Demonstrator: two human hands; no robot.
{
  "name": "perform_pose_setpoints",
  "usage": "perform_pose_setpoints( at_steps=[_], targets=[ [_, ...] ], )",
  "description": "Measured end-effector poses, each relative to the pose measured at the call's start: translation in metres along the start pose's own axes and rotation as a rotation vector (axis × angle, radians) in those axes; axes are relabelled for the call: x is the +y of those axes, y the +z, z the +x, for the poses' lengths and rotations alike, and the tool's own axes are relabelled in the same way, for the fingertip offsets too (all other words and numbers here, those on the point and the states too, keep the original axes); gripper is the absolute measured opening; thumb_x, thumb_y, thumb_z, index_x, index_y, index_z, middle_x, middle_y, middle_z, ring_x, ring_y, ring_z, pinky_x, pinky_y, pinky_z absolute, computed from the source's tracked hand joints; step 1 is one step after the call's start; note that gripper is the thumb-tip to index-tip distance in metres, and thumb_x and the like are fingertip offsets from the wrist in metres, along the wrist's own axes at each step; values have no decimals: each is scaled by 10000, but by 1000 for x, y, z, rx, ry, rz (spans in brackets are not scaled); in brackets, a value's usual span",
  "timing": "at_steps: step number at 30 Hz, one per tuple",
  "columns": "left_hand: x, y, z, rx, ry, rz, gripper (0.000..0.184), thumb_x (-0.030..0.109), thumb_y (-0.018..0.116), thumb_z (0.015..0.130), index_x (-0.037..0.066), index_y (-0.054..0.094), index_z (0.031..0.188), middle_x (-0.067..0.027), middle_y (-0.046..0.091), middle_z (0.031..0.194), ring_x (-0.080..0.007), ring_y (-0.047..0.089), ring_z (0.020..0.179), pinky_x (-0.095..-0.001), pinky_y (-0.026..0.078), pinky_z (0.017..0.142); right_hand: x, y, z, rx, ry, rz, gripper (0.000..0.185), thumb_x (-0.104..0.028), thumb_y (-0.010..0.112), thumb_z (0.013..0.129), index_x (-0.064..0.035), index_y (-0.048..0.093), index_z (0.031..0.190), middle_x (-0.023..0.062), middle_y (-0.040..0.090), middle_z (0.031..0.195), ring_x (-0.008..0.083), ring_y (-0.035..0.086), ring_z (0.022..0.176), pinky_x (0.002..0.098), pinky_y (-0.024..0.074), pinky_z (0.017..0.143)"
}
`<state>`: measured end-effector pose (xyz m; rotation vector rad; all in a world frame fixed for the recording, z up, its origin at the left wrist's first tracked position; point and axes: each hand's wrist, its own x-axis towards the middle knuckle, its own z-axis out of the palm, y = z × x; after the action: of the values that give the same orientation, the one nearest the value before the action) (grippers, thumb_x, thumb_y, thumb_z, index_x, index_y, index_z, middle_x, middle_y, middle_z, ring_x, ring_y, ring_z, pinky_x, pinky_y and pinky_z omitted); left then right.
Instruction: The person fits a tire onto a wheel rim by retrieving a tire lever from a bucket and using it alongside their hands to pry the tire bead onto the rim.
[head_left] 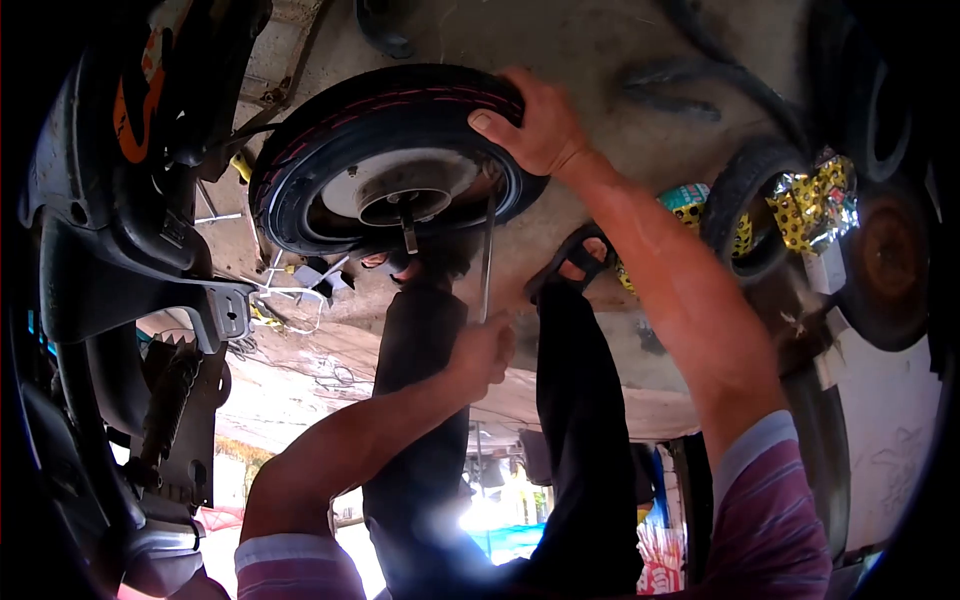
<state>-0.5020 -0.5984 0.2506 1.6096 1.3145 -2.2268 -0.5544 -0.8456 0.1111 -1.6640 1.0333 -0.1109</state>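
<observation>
A wheel with a black tyre (330, 125) is tilted above the floor, its grey rim and hub (405, 195) facing me. My right hand (540, 125) grips the tyre at its upper right, thumb on the sidewall and fingers over the tread. Below the wheel, my left hand (482, 357) is closed in a fist around a tyre lever (488, 265). The lever's upper end reaches the lower right of the rim, where the tyre meets it. A short axle piece (408, 235) sticks out of the hub.
Motorcycle parts (120, 260) crowd the left side. Loose metal tools (290, 280) lie on the floor left of the wheel. At right stand a used tyre (745, 200), yellow patterned wrappers (815, 200) and another wheel (888, 260). My sandalled foot (580, 258) is near the wheel.
</observation>
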Motion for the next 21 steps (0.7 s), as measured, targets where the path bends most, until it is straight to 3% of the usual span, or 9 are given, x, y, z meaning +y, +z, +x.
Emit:
perform_pose_setpoints(
  at_steps=[2, 9, 11, 18, 21],
  targets=[
    [-15, 11, 13, -31, 55, -108, 378, 421, 596, 1002, 102, 518, 815, -26, 473, 573, -108, 259, 400, -296, 185, 411, 1, 3, 0, 26, 26, 30, 741, -675, 744, 768, -22, 698, 1115, 199, 738, 948, 363, 727, 895, 434, 570, 802],
    [-36, 48, 50, 71, 200, -200, 409, 453, 615, 993, 97, 533, 808, -32, 505, 561, -127, 385, 376, -293, 257, 352, 5, 8, 2, 11, 13, 59, 751, -678, 755, 744, -30, 700, 1119, 195, 740, 971, 360, 726, 916, 438, 571, 804],
    [-38, 51, 67, 97, 229, -176, 424, 477, 589, 998, 101, 540, 810, -38, 516, 573, -140, 367, 377, -304, 265, 368, 6, 7, 3, 15, -64, 24, 758, -684, 758, 732, -32, 701, 1116, 195, 740, 973, 361, 726, 916, 440, 572, 800],
    [-51, 61, 114, 134, 346, -221, 448, 507, 596, 991, 111, 542, 791, -35, 513, 565, -151, 410, 378, -312, 281, 349, 5, 15, 9, -50, -8, 32, 763, -689, 751, 723, -37, 704, 1117, 195, 736, 973, 371, 723, 905, 443, 570, 800],
    [-54, 50, 167, 259, 474, -208, 441, 478, 594, 1003, 118, 533, 756, -29, 490, 548, -151, 413, 373, -315, 281, 344, -3, 19, 22, -43, -47, -74, 728, -663, 732, 747, -32, 710, 1110, 200, 734, 939, 368, 726, 868, 435, 570, 783]
  ],
)
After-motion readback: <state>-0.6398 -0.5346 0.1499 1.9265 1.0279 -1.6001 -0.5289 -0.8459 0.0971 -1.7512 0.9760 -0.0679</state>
